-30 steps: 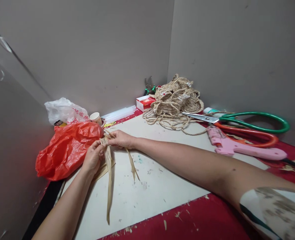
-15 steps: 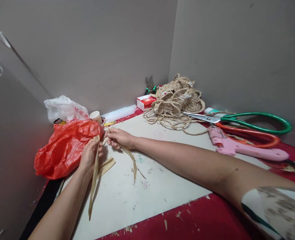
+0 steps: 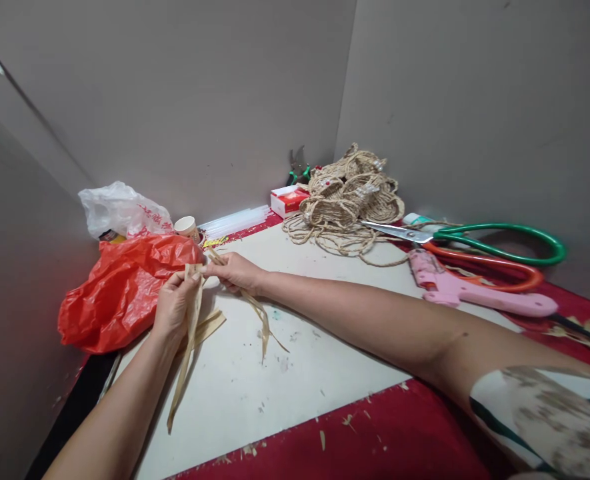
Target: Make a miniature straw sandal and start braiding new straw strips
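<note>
Between thumb and fingers, my left hand pinches a long, flat, dry straw-coloured leaf strip, whose tail hangs toward me. My right hand is closed close beside it, its fingertips near the strip's upper end. It grips a second, narrower straw strip that trails out below the palm onto the white board. Another flat strip piece shows beside my left hand, partly hidden. The fingers cover where the strips come together.
A red plastic bag and a white bag lie left. Behind stand a paper cup, clear glue sticks and a small box. Braided straw, scissors and a pink glue gun lie right, on red cloth and white board.
My left hand has turned and lifted the strip's top end toward my right hand; the fingertips now nearly meet. The whole view has shifted slightly.
</note>
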A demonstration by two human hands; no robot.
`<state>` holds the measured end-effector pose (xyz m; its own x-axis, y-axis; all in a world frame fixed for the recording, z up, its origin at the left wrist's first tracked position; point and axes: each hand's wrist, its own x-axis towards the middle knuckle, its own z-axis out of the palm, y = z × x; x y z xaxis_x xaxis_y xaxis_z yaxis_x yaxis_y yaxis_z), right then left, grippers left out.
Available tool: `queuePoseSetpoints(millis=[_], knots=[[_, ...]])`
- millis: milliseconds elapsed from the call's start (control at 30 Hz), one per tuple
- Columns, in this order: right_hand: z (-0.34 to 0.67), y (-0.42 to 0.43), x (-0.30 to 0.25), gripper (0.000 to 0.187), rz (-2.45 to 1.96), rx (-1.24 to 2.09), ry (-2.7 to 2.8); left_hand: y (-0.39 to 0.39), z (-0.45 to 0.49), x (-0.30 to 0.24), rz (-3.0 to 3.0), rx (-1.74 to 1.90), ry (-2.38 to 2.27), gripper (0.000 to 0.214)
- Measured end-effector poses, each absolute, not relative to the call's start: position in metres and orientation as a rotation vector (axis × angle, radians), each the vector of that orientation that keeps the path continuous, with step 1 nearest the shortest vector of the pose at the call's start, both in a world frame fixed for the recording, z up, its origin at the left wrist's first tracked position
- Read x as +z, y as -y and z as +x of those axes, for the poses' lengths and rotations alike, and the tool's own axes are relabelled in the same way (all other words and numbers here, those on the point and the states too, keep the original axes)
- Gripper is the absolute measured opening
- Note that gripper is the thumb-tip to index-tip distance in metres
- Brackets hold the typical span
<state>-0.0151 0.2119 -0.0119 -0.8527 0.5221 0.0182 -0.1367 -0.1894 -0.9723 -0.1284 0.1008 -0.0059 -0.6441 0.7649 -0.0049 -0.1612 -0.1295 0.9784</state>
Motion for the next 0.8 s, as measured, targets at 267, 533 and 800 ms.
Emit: queuePoseSetpoints(millis=[267, 533, 800], knots=[[-0.011, -0.2099, -0.0074, 0.027, -0.457, 2.08, 1.687, -0.0981, -0.1268, -0.0026, 0.73, 1.781, -1.492, 0.033], [-0.0109, -0.2082, -0.0093, 0.033, -0.442, 2.059, 1.697, -0.099, -0.1253, -0.0038, 0.723, 1.776, -1.509, 0.034], [-0.0102, -0.2081, -0.0085, 0.031, -0.454, 2.069, 1.7, -0.099, -0.1235, -0.0029, 0.733, 1.762, -1.493, 0.031]])
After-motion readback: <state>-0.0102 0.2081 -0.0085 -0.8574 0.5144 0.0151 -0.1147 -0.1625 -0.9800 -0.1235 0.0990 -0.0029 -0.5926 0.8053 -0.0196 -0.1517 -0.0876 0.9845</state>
